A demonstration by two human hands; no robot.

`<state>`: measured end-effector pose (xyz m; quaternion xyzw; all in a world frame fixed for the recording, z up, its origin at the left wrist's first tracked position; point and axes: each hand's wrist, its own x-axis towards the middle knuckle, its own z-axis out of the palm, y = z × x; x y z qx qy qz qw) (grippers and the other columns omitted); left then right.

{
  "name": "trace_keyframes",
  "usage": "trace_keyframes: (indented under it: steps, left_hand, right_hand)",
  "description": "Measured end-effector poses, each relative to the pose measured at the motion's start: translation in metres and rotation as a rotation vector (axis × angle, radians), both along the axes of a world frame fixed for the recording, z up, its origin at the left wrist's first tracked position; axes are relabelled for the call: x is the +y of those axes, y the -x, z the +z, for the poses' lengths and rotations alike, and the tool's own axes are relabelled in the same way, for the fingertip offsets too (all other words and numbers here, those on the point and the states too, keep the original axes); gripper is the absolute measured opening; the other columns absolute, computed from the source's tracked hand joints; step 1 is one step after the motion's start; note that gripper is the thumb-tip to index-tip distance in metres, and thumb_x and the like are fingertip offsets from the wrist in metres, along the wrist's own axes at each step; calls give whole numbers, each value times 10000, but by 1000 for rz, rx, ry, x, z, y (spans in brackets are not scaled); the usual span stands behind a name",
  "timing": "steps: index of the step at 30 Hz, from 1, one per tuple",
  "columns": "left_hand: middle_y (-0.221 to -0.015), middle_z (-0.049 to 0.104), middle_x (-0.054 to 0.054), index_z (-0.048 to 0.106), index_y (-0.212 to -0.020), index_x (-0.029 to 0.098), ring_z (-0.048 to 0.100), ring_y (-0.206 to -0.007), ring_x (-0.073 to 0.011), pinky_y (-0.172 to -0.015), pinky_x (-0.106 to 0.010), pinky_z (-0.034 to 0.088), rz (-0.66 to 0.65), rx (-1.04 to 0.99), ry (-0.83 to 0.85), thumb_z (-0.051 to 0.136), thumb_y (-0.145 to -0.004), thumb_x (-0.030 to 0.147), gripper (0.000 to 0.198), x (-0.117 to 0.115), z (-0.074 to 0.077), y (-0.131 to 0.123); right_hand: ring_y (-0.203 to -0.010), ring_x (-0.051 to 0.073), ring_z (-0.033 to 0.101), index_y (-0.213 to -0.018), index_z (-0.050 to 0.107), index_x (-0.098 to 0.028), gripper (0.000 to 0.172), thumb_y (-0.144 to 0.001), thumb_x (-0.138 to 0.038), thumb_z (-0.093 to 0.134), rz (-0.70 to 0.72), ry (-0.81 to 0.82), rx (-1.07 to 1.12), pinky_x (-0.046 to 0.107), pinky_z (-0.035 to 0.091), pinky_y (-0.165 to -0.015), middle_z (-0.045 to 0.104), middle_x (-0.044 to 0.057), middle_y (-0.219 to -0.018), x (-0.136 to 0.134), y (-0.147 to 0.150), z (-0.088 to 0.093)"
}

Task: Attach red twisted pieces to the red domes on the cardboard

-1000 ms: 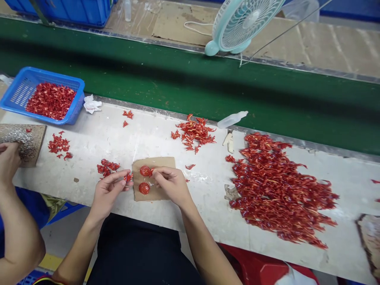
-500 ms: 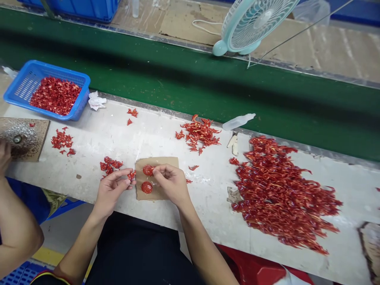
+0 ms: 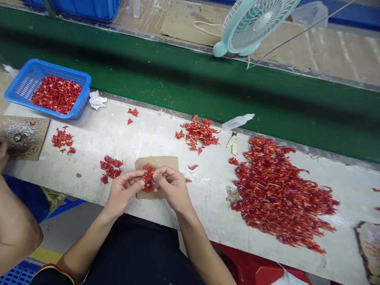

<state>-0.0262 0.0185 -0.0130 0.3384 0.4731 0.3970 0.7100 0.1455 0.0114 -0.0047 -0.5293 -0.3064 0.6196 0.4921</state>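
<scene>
- We note left hand (image 3: 123, 192) and right hand (image 3: 172, 188) curled, fingertips nearly closed, pinching a red piece (image 3: 147, 178) above cardboard (image 3: 164, 163).
- Clump (image 3: 111, 168) lies at 9 o'clock.
- Risk: a slack pinch could drop the piece; its strands could snag.

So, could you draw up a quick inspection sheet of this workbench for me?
surface: white workbench, scuffed and stained, with a green belt behind it
job's things: two round red discs on a cardboard square; glossy red twists heaped along the bench
hands: left hand and right hand pinch a red twist between the discs
clutter: blue basket, crumpled tissue, plastic squeeze bottle
cables: white cord beside a teal fan
surroundings: co-worker's arm at left, red stool below
</scene>
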Motion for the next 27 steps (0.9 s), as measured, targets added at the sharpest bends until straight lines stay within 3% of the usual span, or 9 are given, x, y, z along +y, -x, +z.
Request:
trace_keyframes:
  steps: [8,15,20,27]
  left_hand:
    - [-1046,798,-82,794,-1080,216,737,-1002,-225,-872,-328,604,15,44,-11,837,-788,297,306,-1,3,-1]
    - [-1291,729,-85,802,-1034,239,683,-1203,-275,-993,-389,589,100,14,-47,837,-784,275,256,-2,5,-6]
    - [-1203,749,-83,812,-997,238,700,-1151,-257,-999,-392,590,96,119,-143,803,-815,288,189,-4,10,-8]
    - [-1196,726,-86,805,-1039,255,702,-1131,-239,-968,-365,601,60,104,-191,758,-861,255,184,-16,13,-17]
  right_hand:
    - [-526,114,585,-839,689,-203,256,-862,-446,765,-57,-35,-93,249,512,-530,672,-11,-649,-4,11,10]
    - [-590,133,623,-894,705,-220,218,-882,-433,749,-131,-74,-135,276,563,-552,702,8,-755,-12,18,5]
    - [-762,179,692,-938,707,-230,198,-844,-383,791,-122,-63,-134,312,618,-648,748,42,-886,-18,17,7]
    - [-756,167,688,-921,650,-239,178,-852,-348,772,-167,-79,-186,290,602,-670,711,28,-853,-23,17,11]
